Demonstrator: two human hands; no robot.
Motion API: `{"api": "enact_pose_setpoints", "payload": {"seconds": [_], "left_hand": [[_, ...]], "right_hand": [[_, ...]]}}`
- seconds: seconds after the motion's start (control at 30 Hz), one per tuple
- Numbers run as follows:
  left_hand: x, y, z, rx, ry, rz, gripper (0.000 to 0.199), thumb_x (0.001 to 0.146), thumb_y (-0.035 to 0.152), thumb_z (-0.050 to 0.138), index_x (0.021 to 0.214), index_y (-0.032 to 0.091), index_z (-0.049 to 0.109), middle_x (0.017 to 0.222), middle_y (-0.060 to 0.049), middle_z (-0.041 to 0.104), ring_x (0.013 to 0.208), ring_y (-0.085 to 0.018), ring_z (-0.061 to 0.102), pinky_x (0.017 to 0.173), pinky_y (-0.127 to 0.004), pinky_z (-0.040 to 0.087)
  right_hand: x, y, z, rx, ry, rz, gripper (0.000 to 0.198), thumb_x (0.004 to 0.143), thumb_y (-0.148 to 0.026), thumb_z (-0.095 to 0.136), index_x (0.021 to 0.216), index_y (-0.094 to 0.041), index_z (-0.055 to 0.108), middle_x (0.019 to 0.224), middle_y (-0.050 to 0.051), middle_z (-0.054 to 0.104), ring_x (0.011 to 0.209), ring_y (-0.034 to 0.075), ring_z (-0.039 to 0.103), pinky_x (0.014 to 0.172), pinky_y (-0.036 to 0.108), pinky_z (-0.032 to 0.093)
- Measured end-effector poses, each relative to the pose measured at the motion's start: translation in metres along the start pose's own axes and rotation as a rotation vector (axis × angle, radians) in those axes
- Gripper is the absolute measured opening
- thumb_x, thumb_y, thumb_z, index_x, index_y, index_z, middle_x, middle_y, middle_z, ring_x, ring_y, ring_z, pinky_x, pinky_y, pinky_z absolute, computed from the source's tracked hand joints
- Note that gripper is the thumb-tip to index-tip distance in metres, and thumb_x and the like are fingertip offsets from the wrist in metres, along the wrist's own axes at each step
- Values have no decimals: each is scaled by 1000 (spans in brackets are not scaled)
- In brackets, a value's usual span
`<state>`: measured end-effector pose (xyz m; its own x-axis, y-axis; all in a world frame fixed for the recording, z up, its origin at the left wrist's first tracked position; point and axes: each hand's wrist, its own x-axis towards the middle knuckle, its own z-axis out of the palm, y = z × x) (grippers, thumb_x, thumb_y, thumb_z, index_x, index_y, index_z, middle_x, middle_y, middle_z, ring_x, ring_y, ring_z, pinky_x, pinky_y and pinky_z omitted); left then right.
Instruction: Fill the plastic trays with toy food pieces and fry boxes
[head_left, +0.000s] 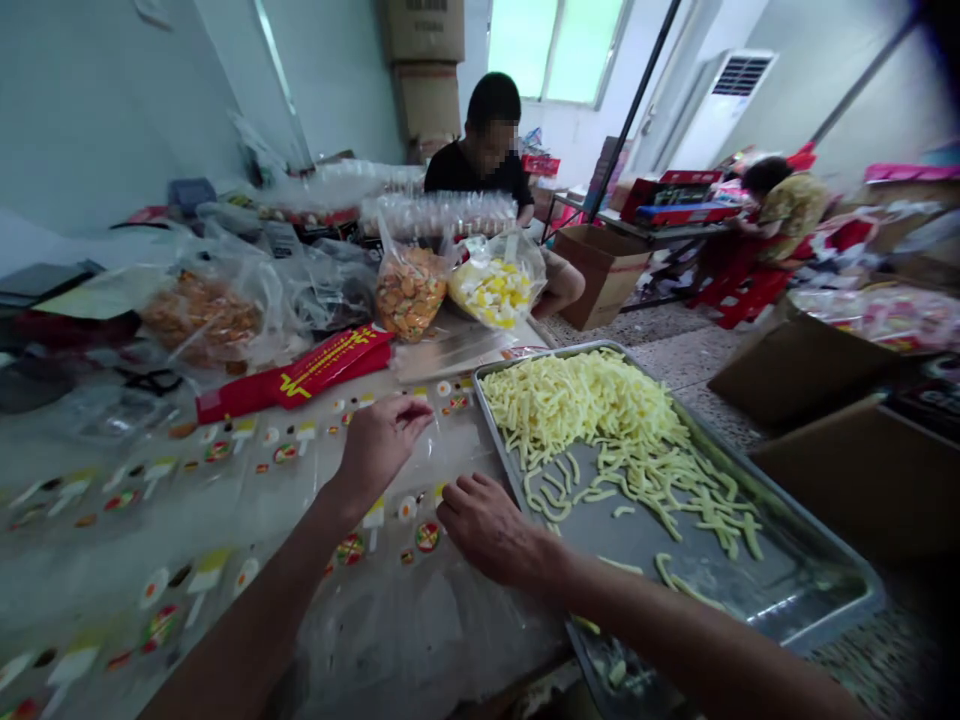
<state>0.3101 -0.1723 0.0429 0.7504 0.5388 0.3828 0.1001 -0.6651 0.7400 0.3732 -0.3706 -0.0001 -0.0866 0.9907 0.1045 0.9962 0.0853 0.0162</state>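
My left hand (pixel 379 440) hovers above the table, thumb and fingers pinched together. Whatever is in that pinch, if anything, is too small to make out. Lower and to the right, my right hand (pixel 487 525) has its fingers curled down by a small yellow piece; the fingertips are partly hidden. Clear plastic packets (pixel 405 570) lie in rows under both hands. On them are small groups of pieces: a round red-and-green one (pixel 427 537), an egg-like white-and-orange one (pixel 407 509) and a yellow-and-white stick shape (pixel 373 518).
At right, a metal tray (pixel 795 590) holds a heap of pale yellow curved strips (pixel 600 400). Behind my left hand lie a red printed bag (pixel 300 375), a bag of orange-brown pieces (pixel 411 290) and a bag of yellow-and-white pieces (pixel 495 285). A person (pixel 487 150) sits opposite.
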Motion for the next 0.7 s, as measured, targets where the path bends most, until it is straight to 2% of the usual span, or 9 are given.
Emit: {"api": "enact_pose_setpoints", "payload": {"seconds": [0.1,0.2,0.3,0.4,0.53,0.6,0.7], "left_hand": [[66,17,32,210,-54,150,15,87,23,67,97,20,77,96,-6,78,87,-21,71,82,-31,54],[144,30,76,423,-133,262,27,89,16,60,111,16,74,108,-10,76,99,-24,70,91,-33,52],[216,37,125,584,-238,323,39,91,8,49,124,13,69,122,-14,72,116,-24,65,102,-35,47],[267,35,161,669,-332,335,43,87,6,53,127,12,67,125,-15,69,116,-25,64,99,-35,48],[296,27,180,748,-449,373,30,82,6,60,108,11,73,118,-15,69,105,-25,65,92,-35,49],[297,25,179,773,-449,402,27,84,7,57,106,9,73,116,-16,67,105,-25,64,91,-35,48],[288,31,164,796,-379,450,30,89,7,50,113,8,68,123,-18,63,110,-25,61,88,-35,48]], "right_hand": [[1,5,4,53,13,34,6,91,-16,62,98,-16,62,97,8,60,88,24,49,77,39,40],[4,15,3,71,-26,-47,5,87,-15,65,91,-15,63,95,8,60,93,25,48,80,40,40],[0,31,-11,122,1,-46,6,88,-18,65,93,-16,63,95,7,61,95,25,49,80,40,40],[-16,46,-30,226,29,56,4,94,-22,61,93,-19,63,93,5,63,90,23,51,77,37,40],[-51,67,-47,389,89,190,15,98,-19,56,87,-21,65,86,3,67,81,18,55,75,33,42],[-64,87,-49,413,205,288,16,98,-18,56,92,-21,70,85,4,70,79,18,58,73,32,43],[-64,137,-46,430,443,506,15,94,-23,62,100,-20,76,85,5,74,75,18,64,69,29,45]]}}
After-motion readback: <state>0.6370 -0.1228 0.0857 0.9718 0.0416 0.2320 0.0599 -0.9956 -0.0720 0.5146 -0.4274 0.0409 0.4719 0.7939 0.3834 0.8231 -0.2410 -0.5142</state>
